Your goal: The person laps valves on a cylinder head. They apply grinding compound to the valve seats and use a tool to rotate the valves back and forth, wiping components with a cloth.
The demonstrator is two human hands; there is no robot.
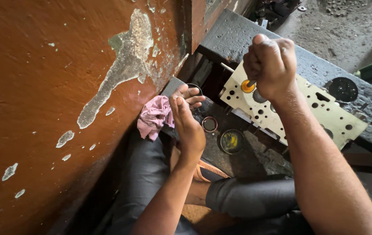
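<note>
Near field: the left hand [186, 114] is open, fingers loosely curled, resting just beside a crumpled pink cloth [154, 115] against the rust-red wall [42, 95]. Farther out, the right hand [269, 63] is clenched around an orange-collared tool [248, 85]. Its long axis stands near upright, tip on the cream perforated metal plate [325, 114], directly below the fist.

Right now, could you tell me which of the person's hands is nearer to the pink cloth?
The left hand. It lies right beside the pink cloth, fingers at its edge. The right hand is farther off, up over the pale perforated plate, fisted around a tool.
</note>
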